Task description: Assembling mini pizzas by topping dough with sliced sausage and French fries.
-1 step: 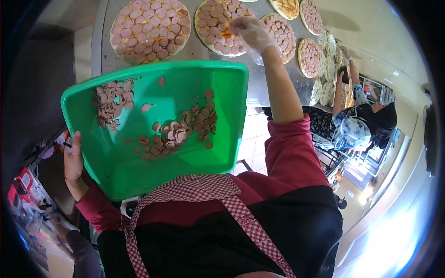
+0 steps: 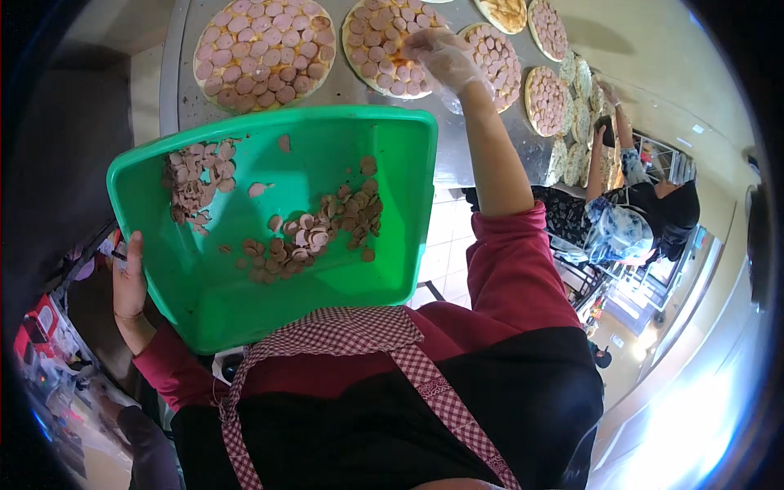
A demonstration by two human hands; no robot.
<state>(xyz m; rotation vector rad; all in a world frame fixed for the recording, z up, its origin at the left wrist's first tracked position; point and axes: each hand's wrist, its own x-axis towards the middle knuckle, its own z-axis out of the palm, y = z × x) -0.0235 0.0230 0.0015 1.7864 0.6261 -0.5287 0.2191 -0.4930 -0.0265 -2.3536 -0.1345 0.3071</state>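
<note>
A large green plastic tub (image 2: 269, 306) is held in front of my body, with loose round sausage slices (image 2: 359, 214) along its right part and a heap at its upper left. My left hand (image 2: 131, 278) grips the tub's left side. In a clear plastic glove, my right hand (image 2: 447, 61) is over the right part of a pizza (image 2: 377, 45) covered with sausage slices; red sauce shows by the fingertips. Those fingers are bent together, and anything between them is hidden. A fuller sausage-topped pizza (image 2: 265, 53) lies to the left.
The pizzas lie on a metal table (image 2: 457, 155). More sausage-topped pizzas (image 2: 545, 100) stand to the right, with a sauced base (image 2: 504, 12) at the back and several pale-topped ones (image 2: 581, 118) beyond. Another person (image 2: 625, 220) works at the table's right side.
</note>
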